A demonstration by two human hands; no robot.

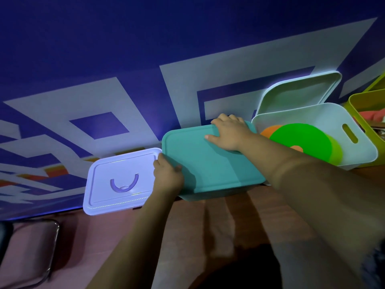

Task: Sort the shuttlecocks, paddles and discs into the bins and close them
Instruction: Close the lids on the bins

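brown worktop [216,222]: lilac lidded bin [116,184] left, teal bin [208,165] middle, white bin [312,115] (open) right, yellow-green bin [366,105] far right.

handled lid [123,180] left, closed bin [210,163] middle, discs [300,140] in open bin [302,115] right

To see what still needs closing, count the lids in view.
3: a lavender lid at the left, a teal lid in the middle, a white lid propped behind the open white bin. More may be hidden at the right edge.
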